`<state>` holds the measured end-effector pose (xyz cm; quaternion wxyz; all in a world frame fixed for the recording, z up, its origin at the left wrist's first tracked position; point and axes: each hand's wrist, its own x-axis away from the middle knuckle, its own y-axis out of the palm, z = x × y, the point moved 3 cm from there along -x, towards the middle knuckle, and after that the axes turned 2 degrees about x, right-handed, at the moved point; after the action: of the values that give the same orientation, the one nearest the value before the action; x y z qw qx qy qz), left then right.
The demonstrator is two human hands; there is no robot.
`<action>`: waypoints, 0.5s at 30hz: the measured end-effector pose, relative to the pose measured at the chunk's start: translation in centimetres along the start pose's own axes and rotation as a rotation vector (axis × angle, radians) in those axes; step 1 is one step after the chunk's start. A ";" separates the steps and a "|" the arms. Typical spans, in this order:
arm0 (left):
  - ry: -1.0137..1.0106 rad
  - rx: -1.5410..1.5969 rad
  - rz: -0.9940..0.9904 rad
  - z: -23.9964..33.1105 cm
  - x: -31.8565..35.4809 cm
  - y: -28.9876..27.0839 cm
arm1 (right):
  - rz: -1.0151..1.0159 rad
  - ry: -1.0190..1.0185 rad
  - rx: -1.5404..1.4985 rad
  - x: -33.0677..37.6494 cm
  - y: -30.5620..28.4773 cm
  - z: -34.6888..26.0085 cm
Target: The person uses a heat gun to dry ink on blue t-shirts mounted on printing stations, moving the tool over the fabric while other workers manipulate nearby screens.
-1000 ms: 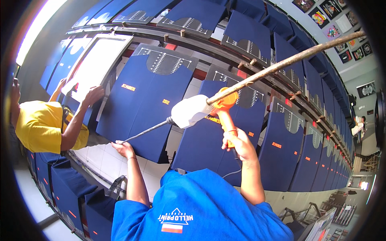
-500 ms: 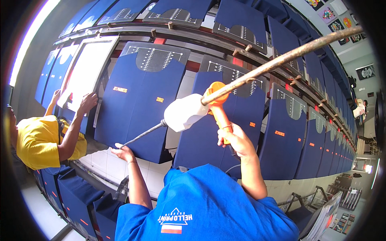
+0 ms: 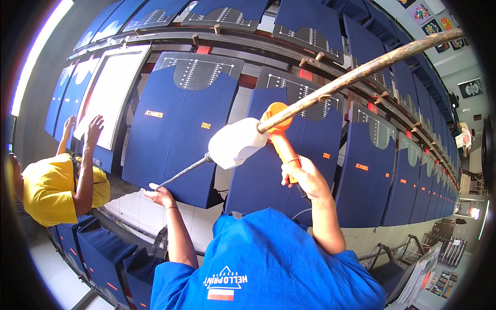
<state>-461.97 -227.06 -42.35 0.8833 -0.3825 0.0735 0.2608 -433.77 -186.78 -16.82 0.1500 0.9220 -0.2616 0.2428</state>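
My right hand (image 3: 309, 178) grips the handle of an orange heat gun (image 3: 282, 147), whose round head is partly behind a wooden stick (image 3: 356, 77). A white plastic container (image 3: 236, 143) sits at the stick's lower end. From it a thin grey rod (image 3: 183, 171) slants down to the fingers of my left hand (image 3: 161, 197). That hand is closed beside the lower left corner of a navy garment panel (image 3: 168, 139) with small orange prints; whether it pinches the rod or the cloth, I cannot tell. Another navy panel (image 3: 279, 191) lies behind the heat gun.
At left, a person in a yellow shirt (image 3: 49, 191) has both hands at a white framed screen (image 3: 108, 98). Rows of navy garments on dark boards (image 3: 361, 170) line a rail (image 3: 248, 45). More panels (image 3: 98, 253) hang lower left. A chair-like frame (image 3: 395, 268) stands lower right.
The person in yellow has lifted a hand off the screen's lower edge, fingers now spread. My hands, the heat gun and the stick stay nearly in place; the view has shifted slightly.
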 end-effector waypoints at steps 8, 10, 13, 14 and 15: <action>0.024 0.021 -0.001 0.2 0.1 0.1 | 0.022 -0.035 -0.025 0.0 0.2 0.4; 0.044 0.006 -0.007 0.3 0.2 0.1 | 0.033 -0.056 -0.013 0.0 0.5 0.4; 0.040 0.008 0.013 -0.2 -0.1 -0.1 | -0.018 0.006 0.019 0.1 -0.3 0.0; 0.034 0.015 0.019 -0.1 -0.1 0.0 | -0.014 0.001 0.029 0.2 -0.2 -0.2; 0.026 0.015 0.019 -0.1 0.0 0.0 | -0.007 -0.008 0.025 0.2 0.0 -0.1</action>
<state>-461.98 -227.13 -42.41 0.8827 -0.3784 0.0906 0.2637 -433.61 -186.79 -16.62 0.1384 0.9256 -0.2561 0.2417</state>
